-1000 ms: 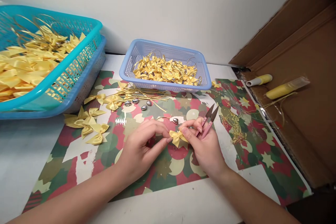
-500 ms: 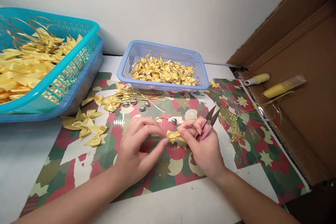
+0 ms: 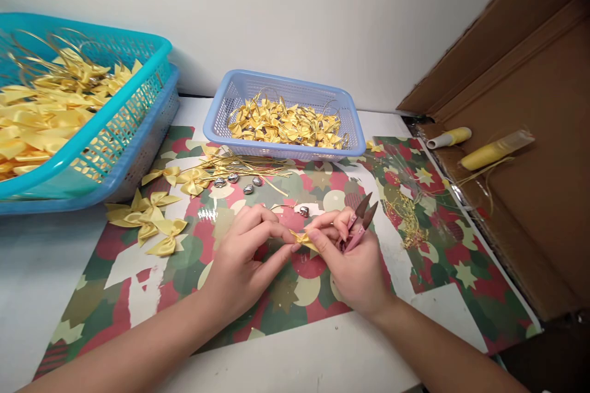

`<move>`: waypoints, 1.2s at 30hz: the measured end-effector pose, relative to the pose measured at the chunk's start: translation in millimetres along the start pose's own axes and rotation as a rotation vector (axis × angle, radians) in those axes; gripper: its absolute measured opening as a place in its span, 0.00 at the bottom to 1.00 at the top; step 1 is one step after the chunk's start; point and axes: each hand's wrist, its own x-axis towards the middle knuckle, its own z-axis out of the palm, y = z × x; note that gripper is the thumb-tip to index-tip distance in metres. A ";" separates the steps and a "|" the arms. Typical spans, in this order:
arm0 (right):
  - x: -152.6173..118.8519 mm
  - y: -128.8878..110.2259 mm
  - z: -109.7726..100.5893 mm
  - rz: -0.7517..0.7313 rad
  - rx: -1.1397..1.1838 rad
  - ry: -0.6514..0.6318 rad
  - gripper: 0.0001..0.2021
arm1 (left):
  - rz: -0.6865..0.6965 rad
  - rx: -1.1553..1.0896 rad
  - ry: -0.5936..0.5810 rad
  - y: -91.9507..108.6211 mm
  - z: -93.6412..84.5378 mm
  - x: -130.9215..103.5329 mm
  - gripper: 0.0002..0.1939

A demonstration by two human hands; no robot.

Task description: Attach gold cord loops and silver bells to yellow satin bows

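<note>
A yellow ribbon bow is pinched between both hands above the patterned sheet. My left hand grips its left end with thumb and forefinger. My right hand pinches the right side of the bow, and also keeps a pair of small pink-handled scissors in its palm, blades pointing up and away. Just beyond the fingers lies a single silver jingle bell. Several more bells sit farther back, beside a bundle of gold cords. Loose yellow bows lie to the left.
A blue basket of bows with gold cords stands at the back. Stacked baskets, the top one turquoise, fill the left. Gold thread scraps lie on the right, near yellow spools and a cardboard wall.
My left thumb and forefinger have closed on the left end of the bow, which is now turned edge-on. The scissors in my right hand have shifted slightly left and down.
</note>
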 end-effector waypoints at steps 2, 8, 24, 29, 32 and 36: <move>0.4 0.3 -0.1 -0.002 -0.008 0.002 0.18 | -0.023 -0.022 -0.019 -0.7 0.2 0.3 0.06; 1.8 1.7 -0.2 0.001 -0.025 -0.001 0.18 | -0.065 -0.058 -0.049 -1.8 0.3 0.0 0.05; 7.1 -4.8 -0.7 -0.017 -0.014 0.120 0.19 | -0.179 -0.135 0.089 -2.2 -1.6 2.1 0.06; 7.9 -3.8 -2.1 -0.031 -0.018 0.111 0.19 | -0.215 -0.200 0.174 -2.3 -3.7 2.2 0.12; 6.2 -1.6 -3.3 -0.091 -0.032 0.085 0.19 | -0.191 -0.201 0.114 -2.3 -3.3 1.6 0.08; 4.3 -0.6 -4.0 -0.318 -0.108 0.042 0.21 | -0.272 -0.349 0.077 -2.8 -1.5 -0.9 0.06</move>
